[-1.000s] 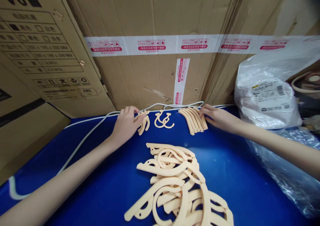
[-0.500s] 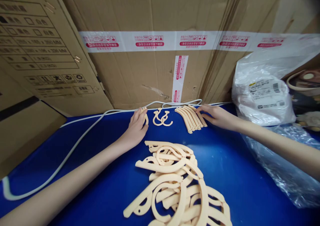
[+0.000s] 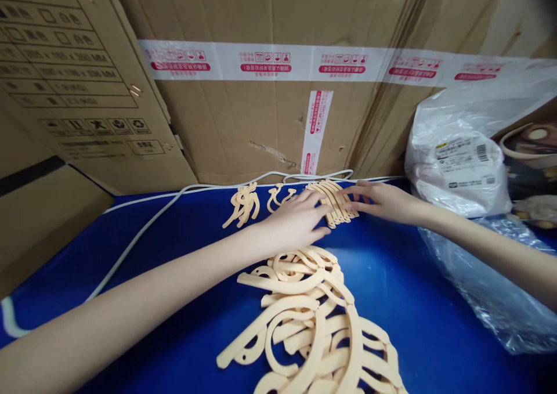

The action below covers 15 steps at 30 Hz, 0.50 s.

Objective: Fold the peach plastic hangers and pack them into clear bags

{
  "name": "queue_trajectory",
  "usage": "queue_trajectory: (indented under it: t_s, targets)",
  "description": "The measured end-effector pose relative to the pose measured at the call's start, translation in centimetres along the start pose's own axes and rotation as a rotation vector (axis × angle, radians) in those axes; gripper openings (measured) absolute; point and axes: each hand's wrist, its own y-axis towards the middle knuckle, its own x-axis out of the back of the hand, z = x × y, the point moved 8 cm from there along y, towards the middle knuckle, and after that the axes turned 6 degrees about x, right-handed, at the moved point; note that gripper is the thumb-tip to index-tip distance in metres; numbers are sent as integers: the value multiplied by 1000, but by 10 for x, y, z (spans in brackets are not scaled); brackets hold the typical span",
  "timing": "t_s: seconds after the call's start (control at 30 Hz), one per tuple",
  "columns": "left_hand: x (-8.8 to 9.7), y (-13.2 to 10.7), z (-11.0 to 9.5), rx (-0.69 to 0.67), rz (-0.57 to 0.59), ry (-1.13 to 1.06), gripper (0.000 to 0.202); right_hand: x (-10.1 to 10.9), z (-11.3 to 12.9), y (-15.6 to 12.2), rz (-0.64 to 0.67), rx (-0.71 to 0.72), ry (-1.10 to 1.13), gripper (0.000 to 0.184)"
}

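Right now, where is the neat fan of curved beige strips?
In the head view, the fan of strips lies far back on the blue table, just right of centre, between the left hand and right hand.

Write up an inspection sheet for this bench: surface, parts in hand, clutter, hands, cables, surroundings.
Surface: blue table top, with parts spread across it.
Job's things: fanned row of curved beige strips at the far edge, both hands on it.
Clutter: loose pile of beige curved parts in front; small hook pieces left of the row.
Grippers: left hand open, fingertips at the row's left side; right hand open, fingers flat on its right side.
Cables: white cable along the far edge, trailing off to the left.
Surroundings: taped cardboard boxes behind; labelled plastic bag at right.
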Motion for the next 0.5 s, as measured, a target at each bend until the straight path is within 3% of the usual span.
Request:
queue_trajectory:
  t_s: [0.1,0.2,0.4,0.5]
  targets:
    - [-15,25,-8,-27,28,-15,51,-6,3,-5,83,6,70,55]
    - [-25,36,-8,-24,40,-31,50,-10,3,-8,86,23,138,60]
    - [-29,31,-1,-88,54,-84,43,-14,3,-7,38,47,172,55]
    - [-29,26,4,-120,66,-118,49,-17,9,-7,21,52,167,50]
